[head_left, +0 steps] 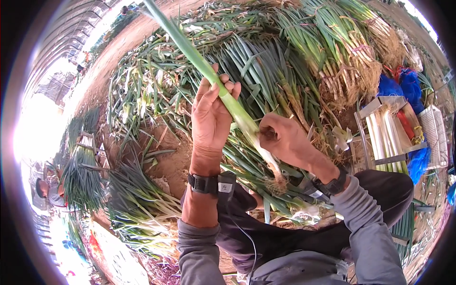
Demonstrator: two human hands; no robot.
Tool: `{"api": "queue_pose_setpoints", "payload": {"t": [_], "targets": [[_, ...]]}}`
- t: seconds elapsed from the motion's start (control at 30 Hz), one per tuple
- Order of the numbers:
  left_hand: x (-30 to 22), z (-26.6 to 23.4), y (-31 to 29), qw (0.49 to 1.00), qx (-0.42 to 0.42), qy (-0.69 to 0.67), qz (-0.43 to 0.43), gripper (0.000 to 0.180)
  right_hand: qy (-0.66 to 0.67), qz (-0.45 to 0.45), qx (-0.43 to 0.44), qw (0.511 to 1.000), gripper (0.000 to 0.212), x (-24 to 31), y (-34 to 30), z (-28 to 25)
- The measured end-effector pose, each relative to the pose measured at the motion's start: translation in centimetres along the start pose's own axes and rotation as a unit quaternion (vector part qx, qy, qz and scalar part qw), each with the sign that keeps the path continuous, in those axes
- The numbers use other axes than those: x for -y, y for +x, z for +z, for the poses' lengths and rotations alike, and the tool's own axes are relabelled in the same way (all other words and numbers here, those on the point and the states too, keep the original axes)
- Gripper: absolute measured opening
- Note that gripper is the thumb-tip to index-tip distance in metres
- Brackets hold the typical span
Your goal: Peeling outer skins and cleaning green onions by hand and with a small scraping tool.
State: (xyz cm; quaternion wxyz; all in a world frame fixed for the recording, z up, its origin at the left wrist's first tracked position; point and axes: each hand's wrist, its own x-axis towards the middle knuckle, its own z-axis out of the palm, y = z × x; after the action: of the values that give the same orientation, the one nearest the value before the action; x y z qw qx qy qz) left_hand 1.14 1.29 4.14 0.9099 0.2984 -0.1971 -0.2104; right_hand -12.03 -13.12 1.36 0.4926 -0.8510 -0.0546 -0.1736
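A single large green onion point(243, 118) slants across the middle, its green leaves toward the upper left and its white, rooted end toward my lap. My left hand point(210, 118) grips it from beneath around the pale green stalk, fingers wrapped over. Curled in a pinch, my right hand point(290, 145) is at the side of the white stem, above the roots. The fingertips there are partly hidden, so whether they pinch a loose outer layer is unclear. Behind both hands lies a pile of green onions point(251, 71) with dark green leaves.
Tied green onion bundles point(351, 52) lie at the upper right. At the right, a crate-like frame point(380, 102) holds trimmed white stalks, beside blue plastic point(411, 88). Leaf litter point(152, 71) spreads at the upper left. More green onions point(137, 199) rest at the lower left.
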Motion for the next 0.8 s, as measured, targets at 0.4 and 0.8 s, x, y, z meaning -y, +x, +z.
{"api": "queue_pose_setpoints", "payload": {"t": [0.4, 0.8], "targets": [[1.1, 0.4, 0.0, 0.997, 0.014, -0.079, 0.007, 0.049, 0.260, 0.121, 0.057, 0.956, 0.016, 0.2, 0.2, -0.4], [-0.7, -0.8, 0.8, 0.992, -0.083, -0.034, 0.085, 0.022, 0.261, 0.105, 0.047, 0.958, 0.016, 1.8, -2.3, -1.4]]}}
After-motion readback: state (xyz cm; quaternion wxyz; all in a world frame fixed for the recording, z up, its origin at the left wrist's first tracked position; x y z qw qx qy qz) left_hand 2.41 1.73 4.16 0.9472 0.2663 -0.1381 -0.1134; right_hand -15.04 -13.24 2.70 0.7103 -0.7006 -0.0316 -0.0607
